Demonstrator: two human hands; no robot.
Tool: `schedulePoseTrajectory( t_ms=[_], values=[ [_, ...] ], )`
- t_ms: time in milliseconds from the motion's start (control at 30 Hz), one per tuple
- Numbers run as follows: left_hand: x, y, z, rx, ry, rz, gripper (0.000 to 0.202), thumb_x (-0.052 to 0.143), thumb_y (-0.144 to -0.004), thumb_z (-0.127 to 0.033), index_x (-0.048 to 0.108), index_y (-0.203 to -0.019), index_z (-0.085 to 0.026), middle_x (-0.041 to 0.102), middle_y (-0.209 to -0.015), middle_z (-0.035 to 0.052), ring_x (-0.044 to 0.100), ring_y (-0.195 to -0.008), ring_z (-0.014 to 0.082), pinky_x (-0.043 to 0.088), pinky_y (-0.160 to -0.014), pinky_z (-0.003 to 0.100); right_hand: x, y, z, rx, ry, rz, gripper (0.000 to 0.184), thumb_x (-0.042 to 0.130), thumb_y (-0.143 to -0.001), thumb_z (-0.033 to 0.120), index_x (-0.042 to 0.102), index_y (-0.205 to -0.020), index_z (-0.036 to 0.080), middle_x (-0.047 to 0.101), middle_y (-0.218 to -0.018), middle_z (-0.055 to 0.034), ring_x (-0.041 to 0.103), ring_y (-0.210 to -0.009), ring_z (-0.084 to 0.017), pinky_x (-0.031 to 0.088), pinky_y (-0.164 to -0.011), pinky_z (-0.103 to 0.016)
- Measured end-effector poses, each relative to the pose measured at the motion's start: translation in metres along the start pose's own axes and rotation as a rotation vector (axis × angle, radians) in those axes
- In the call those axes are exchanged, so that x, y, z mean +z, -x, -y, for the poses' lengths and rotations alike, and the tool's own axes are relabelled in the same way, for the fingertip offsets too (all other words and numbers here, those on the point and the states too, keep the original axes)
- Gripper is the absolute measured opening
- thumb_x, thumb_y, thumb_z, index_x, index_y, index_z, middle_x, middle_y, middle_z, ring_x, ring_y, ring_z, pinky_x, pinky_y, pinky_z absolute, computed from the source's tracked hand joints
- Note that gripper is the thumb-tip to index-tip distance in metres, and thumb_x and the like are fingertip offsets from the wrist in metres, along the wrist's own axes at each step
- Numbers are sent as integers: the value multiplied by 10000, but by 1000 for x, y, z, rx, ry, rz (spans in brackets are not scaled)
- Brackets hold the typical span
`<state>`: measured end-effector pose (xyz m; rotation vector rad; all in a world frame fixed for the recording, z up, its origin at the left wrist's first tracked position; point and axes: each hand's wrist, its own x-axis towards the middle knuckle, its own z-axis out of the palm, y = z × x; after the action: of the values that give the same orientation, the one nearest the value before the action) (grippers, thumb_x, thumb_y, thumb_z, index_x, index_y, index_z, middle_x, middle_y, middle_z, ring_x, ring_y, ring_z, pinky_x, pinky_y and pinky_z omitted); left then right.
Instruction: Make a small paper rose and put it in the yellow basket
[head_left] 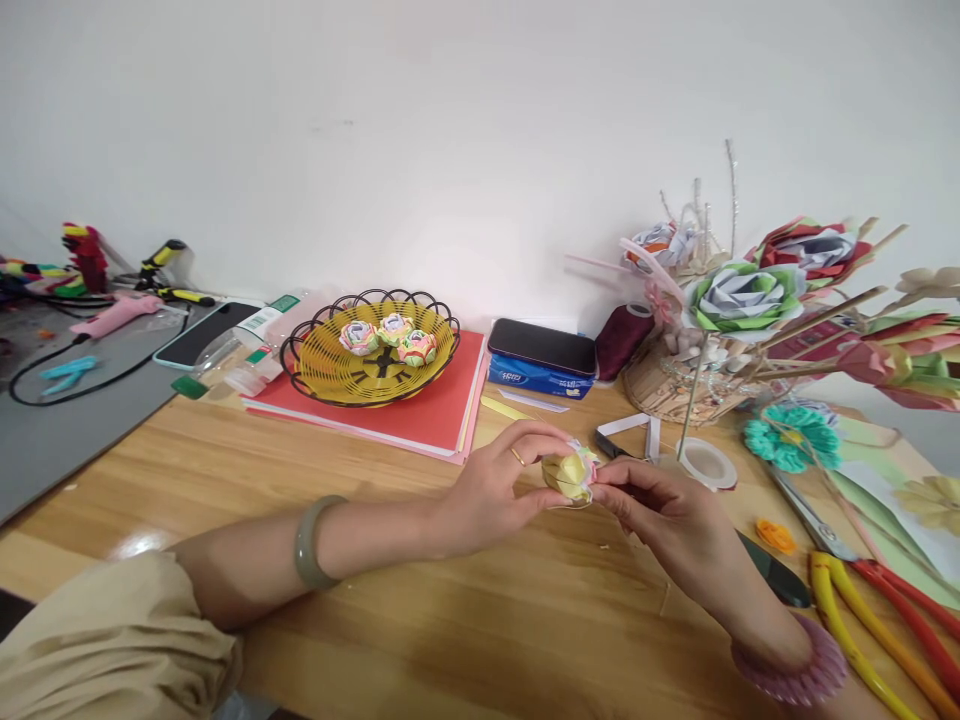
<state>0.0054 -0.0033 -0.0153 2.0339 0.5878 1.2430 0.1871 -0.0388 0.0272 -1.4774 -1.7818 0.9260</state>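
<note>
Between both hands, over the wooden table, is a small yellow, white and pink paper flower (571, 474). My left hand (495, 484) grips it from the left, thumb below and fingers above, with a ring on one finger. From the right, my right hand (660, 505) pinches the flower's edge between thumb and fingertips. A thin thread shows along the flower's underside, and part of the flower is hidden by the fingers. Three similar paper flowers (396, 334) lie in a yellow woven basket (337, 380) beyond my left hand.
Red paper sheets (450, 420) lie under the basket. A phone (541, 345) rests on a blue box (525, 376). To the right are a roll of tape (706, 464), scissors (814, 515), red-and-yellow-handled pliers (832, 590) and a basket of paper flowers (664, 385). A pink glue gun (116, 317) lies left.
</note>
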Motion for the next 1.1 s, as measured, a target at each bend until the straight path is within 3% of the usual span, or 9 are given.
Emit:
schedulePoseTrajectory(
  t_ms=[300, 500, 833, 1100],
  values=[
    [0, -1, 0, -99, 81, -6, 305, 619, -761, -257, 522, -1048, -220, 536, -1101, 69, 508, -1086, 182, 442, -934, 376, -5, 1, 1, 86, -73, 65, 339, 549, -756, 508, 675, -794, 196, 568, -607, 3, 389, -463, -101, 314, -419, -229],
    [1, -1, 0, -112, 109, -3, 307, 624, -757, -266, 527, -1045, -223, 530, -1104, 75, 503, -1088, 192, 460, -911, 387, -6, 0, 3, 6, -1, 19, 313, 571, -746, 507, 680, -721, 214, 646, -699, -31, 501, -533, -137, 379, -472, -247],
    [0, 0, 0, -23, 19, -10, 293, 610, -769, -240, 521, -1047, -217, 546, -1078, 77, 517, -1065, 194, 443, -911, 393, -1, -1, 3, 29, -48, -5, 346, 598, -697, 562, 668, -661, 225, 652, -663, -32, 571, -603, -174, 440, -536, -267],
    [0, -1, 0, -135, 208, 23, 314, 628, -748, -230, 523, -1044, -226, 505, -1112, 71, 498, -1091, 183, 477, -894, 372, -9, 0, 4, 104, -131, 105, 285, 625, -707, 494, 683, -727, 215, 662, -723, -23, 585, -664, -169, 458, -589, -255]
  ],
)
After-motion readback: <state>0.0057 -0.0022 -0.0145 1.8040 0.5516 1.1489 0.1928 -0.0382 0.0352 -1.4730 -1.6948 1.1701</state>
